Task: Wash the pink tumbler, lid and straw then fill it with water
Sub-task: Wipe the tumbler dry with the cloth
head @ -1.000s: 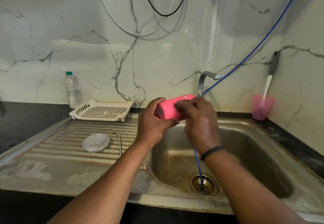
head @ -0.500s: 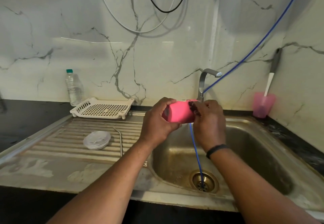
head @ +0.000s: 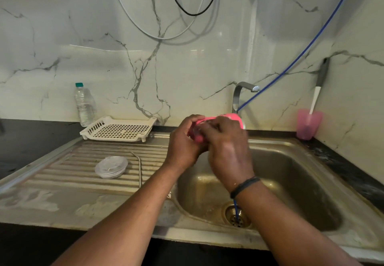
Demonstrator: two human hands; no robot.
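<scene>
The fingers of the left hand (head: 182, 145) are curled round the near end of the pink tumbler (head: 226, 118), which lies on its side in the air above the left edge of the sink (head: 311, 180), below the tap (head: 242, 91). The right hand (head: 227, 149) covers the middle of the tumbler; it is blurred, and its fingers seem bent over the body, but I cannot tell how firmly they hold.

If the tumbler is wet it can slip out and fall into the basin, because only the left hand clearly grips it. The blue tube (head: 299, 57) passes just behind the hands and goes down to the drain (head: 236, 215), so a wide rubbing move may catch it.

The lid (head: 111, 167) and the straw (head: 139, 168) lie apart on the draining board (head: 62, 174), seemingly not yet washed; an elbow could push them.
</scene>
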